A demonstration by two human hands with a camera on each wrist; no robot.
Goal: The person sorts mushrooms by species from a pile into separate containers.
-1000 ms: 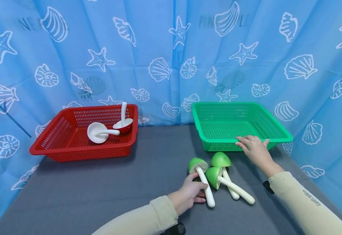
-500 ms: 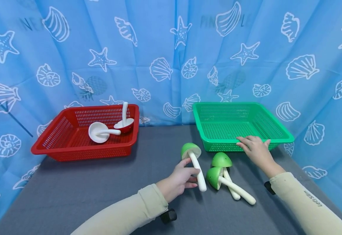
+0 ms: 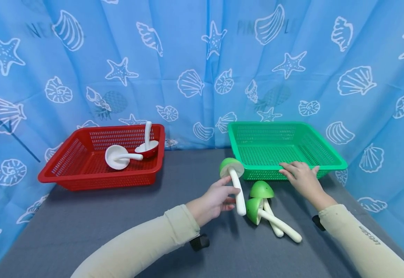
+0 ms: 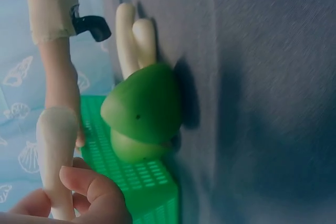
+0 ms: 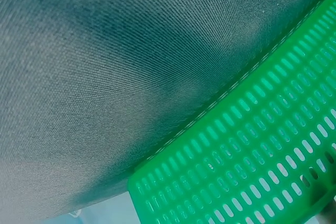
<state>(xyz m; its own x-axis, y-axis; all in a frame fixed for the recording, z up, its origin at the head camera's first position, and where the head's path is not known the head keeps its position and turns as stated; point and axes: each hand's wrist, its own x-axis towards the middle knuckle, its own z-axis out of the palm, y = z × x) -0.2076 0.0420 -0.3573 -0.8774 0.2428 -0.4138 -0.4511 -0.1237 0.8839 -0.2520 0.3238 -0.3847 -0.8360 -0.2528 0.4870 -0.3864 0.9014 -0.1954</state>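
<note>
My left hand (image 3: 215,199) pinches the white handle of a soup ladle with a green bowl (image 3: 230,166), holding it above the table just left of the green basket (image 3: 293,167). In the left wrist view, thumb and fingers close around the ladle's handle (image 4: 55,145). Two more green ladles lie crossed on the table to the right: the nearer ladle (image 3: 254,211) overlaps the farther ladle (image 3: 261,189). My right hand (image 3: 302,179) rests on the front rim of the green basket with its fingers extended. The right wrist view shows the basket's slotted wall (image 5: 252,150).
A red basket (image 3: 97,181) stands at the left, holding two white-lined ladles, one lying flat (image 3: 116,157) and one with its handle up (image 3: 147,133). A grey cloth (image 3: 101,216) covers the table. A blue patterned curtain (image 3: 195,50) hangs behind.
My left hand has lifted a green ladle off the table, moving first left and up, then slightly right toward the green basket. The right hand stays at the basket's rim.
</note>
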